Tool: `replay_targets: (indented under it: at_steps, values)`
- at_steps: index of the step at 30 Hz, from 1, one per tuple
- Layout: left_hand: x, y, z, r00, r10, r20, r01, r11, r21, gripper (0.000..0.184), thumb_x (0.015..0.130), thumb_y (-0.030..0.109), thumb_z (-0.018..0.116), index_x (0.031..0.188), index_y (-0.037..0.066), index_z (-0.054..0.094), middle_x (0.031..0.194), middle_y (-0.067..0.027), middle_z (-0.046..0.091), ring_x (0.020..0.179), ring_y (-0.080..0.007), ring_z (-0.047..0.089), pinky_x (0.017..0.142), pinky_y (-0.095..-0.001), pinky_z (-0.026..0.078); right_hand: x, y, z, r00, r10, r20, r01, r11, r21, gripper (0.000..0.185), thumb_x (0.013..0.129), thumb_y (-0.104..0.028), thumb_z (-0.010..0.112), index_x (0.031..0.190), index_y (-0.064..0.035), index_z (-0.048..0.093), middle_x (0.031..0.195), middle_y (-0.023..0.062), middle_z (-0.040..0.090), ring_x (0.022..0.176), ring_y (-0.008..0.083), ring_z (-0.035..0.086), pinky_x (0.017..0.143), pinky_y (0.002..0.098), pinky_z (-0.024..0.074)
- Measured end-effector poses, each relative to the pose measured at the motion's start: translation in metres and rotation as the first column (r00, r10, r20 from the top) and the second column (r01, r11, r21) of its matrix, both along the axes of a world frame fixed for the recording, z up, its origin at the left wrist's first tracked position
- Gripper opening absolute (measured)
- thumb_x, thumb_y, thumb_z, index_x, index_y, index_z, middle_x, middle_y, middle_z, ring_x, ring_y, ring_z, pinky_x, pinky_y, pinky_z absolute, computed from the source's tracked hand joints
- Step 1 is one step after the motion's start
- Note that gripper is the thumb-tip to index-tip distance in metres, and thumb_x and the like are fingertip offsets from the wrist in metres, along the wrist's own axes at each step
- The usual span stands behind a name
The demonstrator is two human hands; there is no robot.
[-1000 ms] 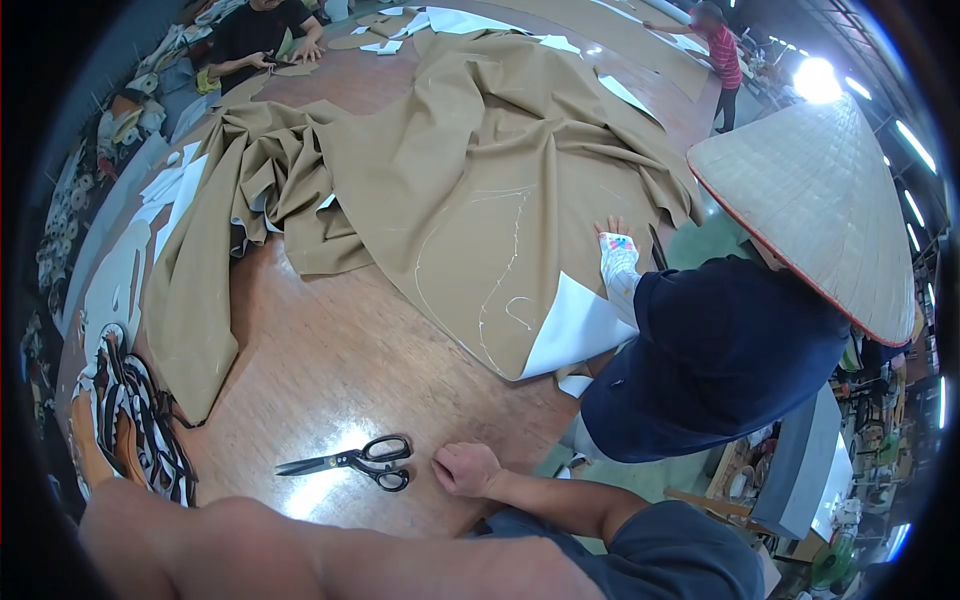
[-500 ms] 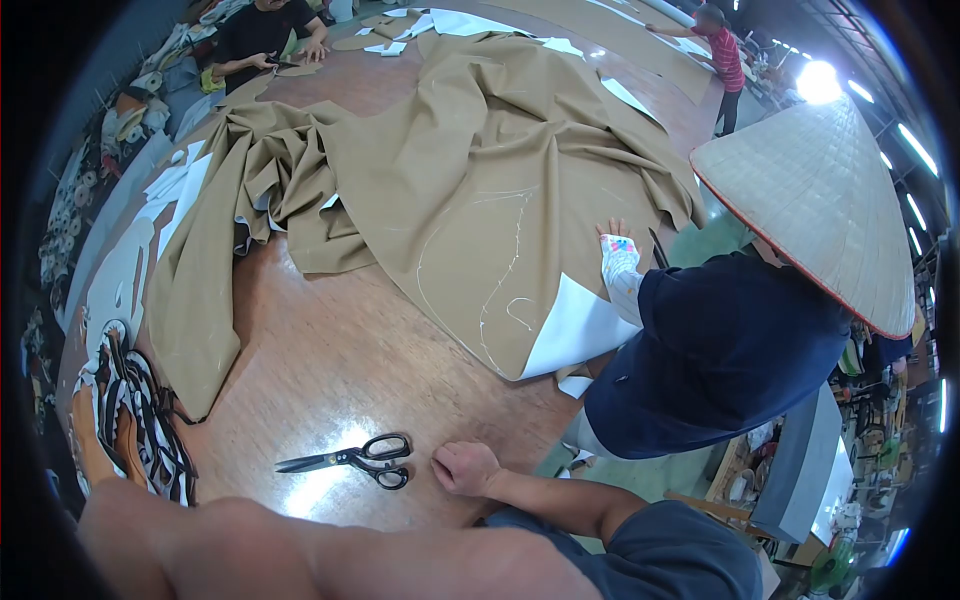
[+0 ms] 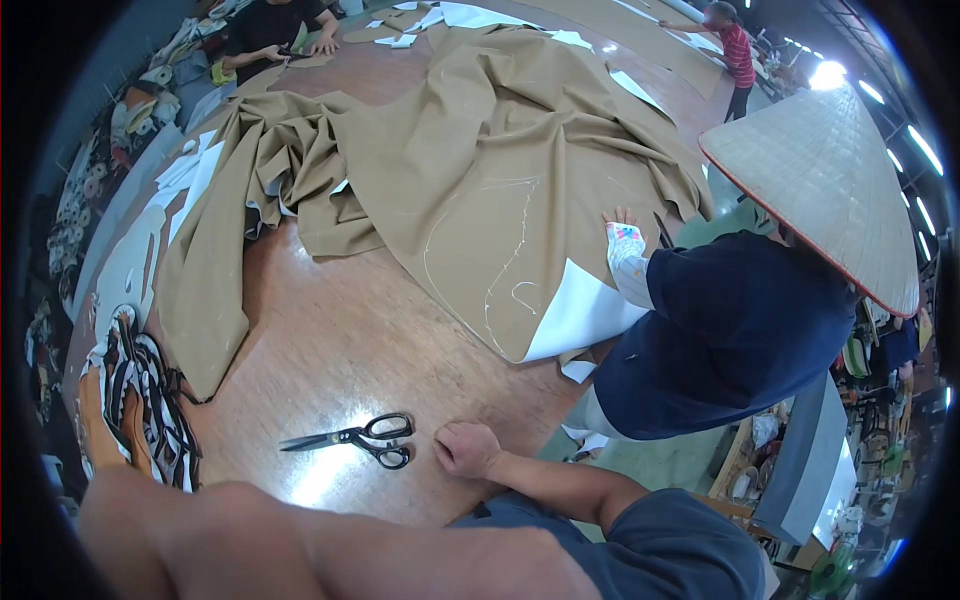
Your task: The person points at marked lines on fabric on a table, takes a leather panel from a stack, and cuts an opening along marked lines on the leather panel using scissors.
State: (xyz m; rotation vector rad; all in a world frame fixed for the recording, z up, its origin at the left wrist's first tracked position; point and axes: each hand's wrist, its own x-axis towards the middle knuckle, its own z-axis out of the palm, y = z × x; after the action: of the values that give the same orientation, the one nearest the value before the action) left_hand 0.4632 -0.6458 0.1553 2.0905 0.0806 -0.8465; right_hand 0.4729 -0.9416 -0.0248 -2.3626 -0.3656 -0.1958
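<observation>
Tabletop (image 3: 330, 330) of glossy reddish-brown wood spreads beneath everything. Over its far and middle parts lies a huge tan sheet of smooth, flexible material (image 3: 410, 150), heaped in folds on the left and flatter toward the right, where faint white curved lines (image 3: 522, 238) mark its face. Its near right corner is turned over, showing a white underside (image 3: 585, 310).

On the right, a co-worker in a dark blue top (image 3: 740, 320) and a pale conical hat (image 3: 820, 190) leans in, one hand (image 3: 622, 217) spread on the sheet. A person in black (image 3: 275, 35) works at the far left, and another in a red-striped shirt (image 3: 738, 55) stands at the far right.

The wearer's bare left arm (image 3: 400, 570) crosses the near edge, too close and blurred to tell whether its hand is apart or together, or holding anything. At the near left sits a tangle of black and white strips (image 3: 160, 410).

Black-handled metal shears (image 3: 350, 436) lie on the wood, blades pointing left. Just right of their handles, the right hand (image 3: 467, 448) rests with fingers curled together, gripping nothing visible. Only the viewpoint has just shifted slightly; shears and fist keep their places, so this pair appears to be doing no cutting.
</observation>
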Motion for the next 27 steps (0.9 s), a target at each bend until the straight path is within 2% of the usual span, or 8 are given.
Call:
replay_targets:
  at_steps: [5,10,13,17,18,20,23,27]
  values:
    - [0.046,-0.043,0.128,0.961,0.064,0.269,0.081,0.866,-0.494,0.010,0.100,0.009,0.067,0.107,0.006,0.062,0.101,-0.0096,0.058,0.089,-0.0269,0.062,0.088,-0.0533,0.053,0.001,0.003,-0.001,1.000,0.004,0.028,-0.004,1.000,-0.022,0.012,0.089,-0.020,0.071,0.083,-0.0117,0.064,0.075,0.0091,0.065,0.067,0.0304,0.068,0.059,0.0436,0.0557]
    - [0.063,-0.073,0.261,0.935,-0.042,0.352,0.348,0.294,-0.890,0.010,0.099,0.009,0.067,0.107,0.006,0.062,0.101,-0.0096,0.058,0.090,-0.0271,0.062,0.088,-0.0532,0.053,0.000,0.006,-0.008,0.999,-0.021,0.049,0.022,0.999,-0.030,0.011,0.088,-0.020,0.071,0.083,-0.0118,0.065,0.076,0.0095,0.068,0.067,0.0314,0.069,0.059,0.0451,0.0563]
    - [0.061,-0.072,0.280,0.961,-0.091,0.261,0.273,0.157,-0.949,0.010,0.099,0.009,0.068,0.107,0.006,0.062,0.101,-0.0097,0.058,0.090,-0.0272,0.062,0.087,-0.0531,0.053,-0.003,0.001,-0.009,0.998,-0.019,0.053,0.020,0.999,-0.028,0.010,0.087,-0.020,0.071,0.084,-0.0121,0.065,0.077,0.0098,0.069,0.068,0.0325,0.070,0.060,0.0464,0.0566]
    - [0.035,-0.074,0.199,0.745,0.570,0.347,0.227,0.273,-0.935,0.022,0.097,0.018,0.073,0.112,0.004,0.067,0.114,-0.0121,0.067,0.092,-0.0285,0.058,0.085,-0.0431,0.053,0.000,0.002,-0.006,1.000,-0.002,0.014,0.003,1.000,-0.018,0.009,0.087,-0.019,0.072,0.086,-0.0124,0.066,0.077,0.0100,0.069,0.068,0.0340,0.070,0.060,0.0483,0.0565]
    - [0.033,-0.048,0.178,0.707,0.483,0.516,0.177,0.586,-0.791,0.026,0.102,0.021,0.067,0.125,0.010,0.068,0.123,-0.0061,0.068,0.104,-0.0200,0.061,0.089,-0.0440,0.051,0.000,0.004,-0.005,1.000,-0.003,0.002,0.003,1.000,-0.019,0.009,0.087,-0.019,0.072,0.087,-0.0121,0.066,0.078,0.0096,0.070,0.069,0.0337,0.070,0.061,0.0476,0.0567]
    - [0.009,-0.013,0.107,0.692,0.650,0.316,-0.354,0.686,-0.635,0.029,0.101,0.021,0.069,0.127,0.010,0.070,0.120,-0.0057,0.073,0.100,-0.0162,0.064,0.087,-0.0381,0.052,0.000,0.005,-0.001,1.000,-0.011,-0.024,0.011,0.999,-0.034,0.011,0.086,-0.020,0.073,0.089,-0.0115,0.067,0.079,0.0088,0.070,0.070,0.0331,0.070,0.063,0.0460,0.0572]
    - [-0.051,0.027,0.001,0.451,0.888,0.088,-0.834,0.454,-0.312,0.025,0.097,0.013,0.075,0.118,0.000,0.073,0.109,-0.0112,0.075,0.095,-0.0151,0.068,0.084,-0.0335,0.055,0.009,0.019,0.020,0.993,0.114,0.027,-0.114,0.993,-0.005,0.021,0.086,-0.023,0.073,0.102,-0.0090,0.070,0.096,0.0099,0.071,0.089,0.0316,0.070,0.074,0.0450,0.0591]
    - [-0.175,0.081,-0.131,0.427,0.860,0.281,-0.895,0.445,-0.004,0.036,0.095,0.014,0.075,0.124,-0.007,0.069,0.114,-0.0162,0.074,0.106,-0.0237,0.069,0.092,-0.0373,0.055,0.034,0.071,0.052,0.975,0.219,0.029,-0.217,0.974,-0.063,0.044,0.086,-0.026,0.075,0.126,-0.0078,0.067,0.126,0.0142,0.064,0.120,0.0345,0.059,0.094,0.0505,0.0526]
